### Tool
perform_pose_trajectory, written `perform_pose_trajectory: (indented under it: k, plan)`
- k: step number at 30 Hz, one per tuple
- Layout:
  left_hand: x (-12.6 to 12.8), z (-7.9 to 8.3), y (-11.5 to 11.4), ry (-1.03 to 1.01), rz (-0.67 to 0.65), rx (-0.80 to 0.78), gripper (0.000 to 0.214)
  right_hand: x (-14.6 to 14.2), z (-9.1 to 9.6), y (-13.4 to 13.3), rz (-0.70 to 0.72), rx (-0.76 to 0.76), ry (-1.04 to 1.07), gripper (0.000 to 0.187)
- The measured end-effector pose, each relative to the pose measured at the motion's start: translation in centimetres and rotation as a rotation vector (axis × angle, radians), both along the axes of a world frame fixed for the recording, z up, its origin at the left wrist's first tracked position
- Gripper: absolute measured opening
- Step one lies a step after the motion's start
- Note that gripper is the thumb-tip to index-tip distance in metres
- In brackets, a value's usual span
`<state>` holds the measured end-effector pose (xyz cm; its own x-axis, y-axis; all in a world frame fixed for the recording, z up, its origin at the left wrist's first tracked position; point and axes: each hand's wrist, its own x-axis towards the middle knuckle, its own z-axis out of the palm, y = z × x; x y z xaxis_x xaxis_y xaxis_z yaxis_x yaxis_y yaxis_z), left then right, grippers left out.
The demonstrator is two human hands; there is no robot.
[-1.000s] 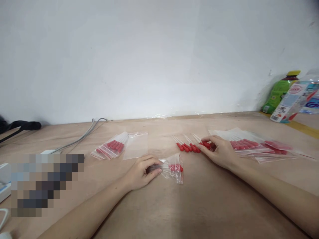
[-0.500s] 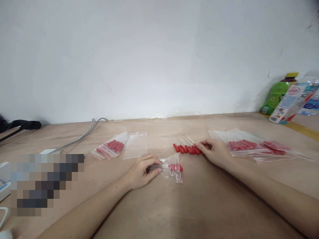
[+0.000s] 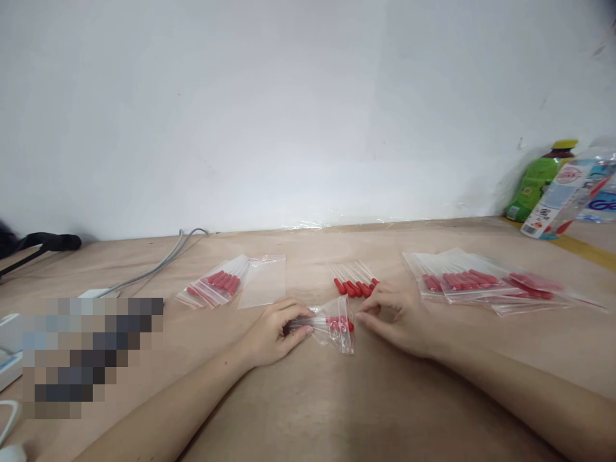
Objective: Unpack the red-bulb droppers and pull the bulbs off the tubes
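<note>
far out to the left of the left hand, a grey cable (image 3: 158,263) runs back to the wall across the worktop (image 3: 308,410). nearer, up and left of that hand, lies a small stack of sealed packets (image 3: 214,285) with red-bulbed droppers inside, and just beside them an empty clear bag (image 3: 264,282) lying flat.

the left hand (image 3: 274,330) rests on the worktop, fingers clenched around one end of a small clear bag (image 3: 334,324); the bag lies between the two hands, and a few red bulbs show through it, so some droppers look to be in already. the right hand (image 3: 394,317) sits just right of the bag, its fingertips at the bag's near edge; whether it pinches the plastic or a dropper i cannot tell, the fingers hide that.

just beyond the right hand, a short row of loose droppers (image 3: 353,282) lies side by side, red bulbs toward the person, partly behind the knuckles. further right of that hand spreads a larger pile of filled packets (image 3: 476,282). far right, by the wall, stand a green bottle (image 3: 539,179) and a clear one (image 3: 568,192).

judging from this, several packets are finished, one bag is part filled, and the loose row and the spare bag remain.
</note>
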<state>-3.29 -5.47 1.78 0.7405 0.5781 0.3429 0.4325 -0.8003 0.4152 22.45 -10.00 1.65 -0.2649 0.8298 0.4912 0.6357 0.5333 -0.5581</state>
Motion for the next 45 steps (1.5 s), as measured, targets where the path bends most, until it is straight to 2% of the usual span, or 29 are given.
perform_pose_trajectory:
  k: [3, 7, 11, 18, 23, 27, 29, 31, 33, 35, 38, 41, 45]
  plan:
    - [0.0, 0.1, -0.1, 0.008, -0.002, 0.005, 0.023, -1.8, 0.2, -0.5, 0.077, -0.076, -0.042, 0.014]
    - [0.0, 0.2, -0.2, 0.032, -0.058, -0.001, 0.037, -3.1, -0.2, -0.1, 0.033, -0.126, -0.132, 0.009]
    - [-0.1, 0.3, -0.1, 0.086, -0.123, -0.008, 0.052, -3.2, -0.7, 0.0, -0.031, -0.132, -0.166, 0.004]
    - [0.0, 0.6, -0.2, 0.192, -0.134, -0.027, 0.054, -2.8, 0.1, -1.2, -0.031, -0.158, -0.157, 0.003]
    - [-0.5, 0.6, -0.1, 0.254, -0.106, -0.004, 0.055, -1.2, 1.0, -1.3, 0.007, -0.249, 0.016, 0.007]
    - [-0.7, 1.4, -0.7, 0.322, -0.077, 0.109, 0.051, 1.5, 3.0, -0.5, -0.034, -0.336, 0.218, 0.019]
    - [-0.6, 2.2, -1.2, 0.377, -0.056, 0.179, 0.047, 3.1, 4.1, 0.0, -0.099, -0.305, 0.293, 0.027]
    - [-0.3, 2.9, -1.8, 0.426, -0.027, 0.223, 0.045, 4.6, 4.5, 0.5, -0.223, -0.178, 0.341, 0.031]
    - [0.1, 3.1, -2.1, 0.433, 0.001, 0.237, 0.044, 5.6, 3.9, 1.1, -0.350, -0.010, 0.328, 0.029]
    - [0.3, 2.7, -2.1, 0.360, 0.047, 0.230, 0.034, 6.2, 2.4, 1.7, -0.438, 0.151, 0.212, 0.023]
    - [0.4, 1.4, -1.5, 0.160, 0.150, 0.174, 0.016, 6.5, -0.2, 2.4, -0.409, 0.306, -0.028, 0.017]
    - [0.2, 0.1, -0.7, 0.014, 0.229, 0.061, 0.011, 6.6, -1.7, 2.7, -0.250, 0.293, -0.185, 0.020]
    - [-0.1, -0.7, 0.1, -0.075, 0.301, -0.044, 0.011, 6.4, -2.2, 2.4, -0.153, 0.190, -0.222, 0.023]
